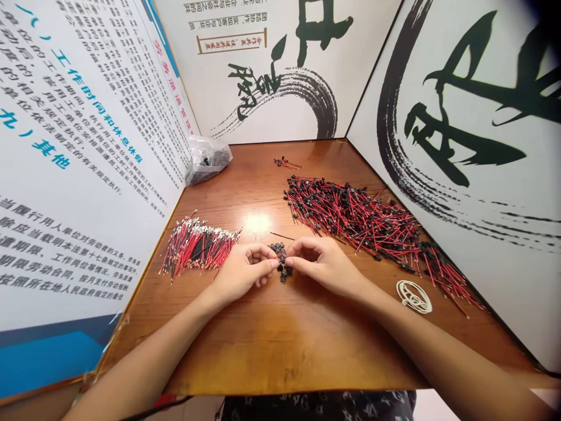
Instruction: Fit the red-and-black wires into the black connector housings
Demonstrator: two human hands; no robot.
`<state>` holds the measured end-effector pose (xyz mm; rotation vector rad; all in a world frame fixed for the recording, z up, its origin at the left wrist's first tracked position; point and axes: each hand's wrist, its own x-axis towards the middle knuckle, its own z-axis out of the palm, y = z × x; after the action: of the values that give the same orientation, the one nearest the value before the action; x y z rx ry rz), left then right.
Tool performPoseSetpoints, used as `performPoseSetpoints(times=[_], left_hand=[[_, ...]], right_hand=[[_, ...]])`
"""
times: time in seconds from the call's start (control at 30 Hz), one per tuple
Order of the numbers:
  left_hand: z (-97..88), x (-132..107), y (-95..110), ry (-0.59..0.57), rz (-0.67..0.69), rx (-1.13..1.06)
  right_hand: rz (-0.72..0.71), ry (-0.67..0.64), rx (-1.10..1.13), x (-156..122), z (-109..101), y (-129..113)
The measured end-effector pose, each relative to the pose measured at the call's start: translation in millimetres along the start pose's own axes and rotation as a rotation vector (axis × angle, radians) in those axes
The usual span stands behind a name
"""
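My left hand (249, 266) is closed in a pinch, its thumb and forefinger meeting near the middle of the table. Facing it, my right hand (318, 262) pinches too, its fingertips a short gap away. Something small and reddish shows by the left fingertips, but what either hand grips is too small to name. Just behind and beneath the fingertips lies a small pile of black plastic connector housings (287, 272), partly hidden by the fingers. A thin dark wire (281, 235) lies behind them, running toward my right hand.
Left lies a heap of red and black wires (199, 245) with pale tips. A large heap of red wires with black connectors (350, 216) spreads along the right. A coiled white cord (414, 296), a clear bag (208, 161) and a few wired connectors (287, 164) lie around. Printed panels enclose the table.
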<state>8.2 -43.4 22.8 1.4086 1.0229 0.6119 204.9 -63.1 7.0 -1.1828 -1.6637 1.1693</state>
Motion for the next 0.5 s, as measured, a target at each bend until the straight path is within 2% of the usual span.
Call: performPoseSetpoints(times=[0.13, 0.2, 0.4, 0.5], left_hand=[[-2.7, 0.2, -1.1, 0.0, 0.015, -0.006], [-3.3, 0.4, -1.2, 0.007, 0.024, 0.006], [-1.6, 0.1, -1.2, 0.005, 0.053, 0.082], [-1.5, 0.0, -1.2, 0.003, 0.056, 0.099]], right_hand=[[-0.086, -0.007, -0.13, -0.2, -3.5, -1.3], [-0.068, -0.019, -0.103, -1.0, -3.5, -3.2], [0.26, -0.152, 0.34, -1.8, 0.6, -6.2], [0.303, -0.194, 0.404, -1.4, -0.5, -6.5]])
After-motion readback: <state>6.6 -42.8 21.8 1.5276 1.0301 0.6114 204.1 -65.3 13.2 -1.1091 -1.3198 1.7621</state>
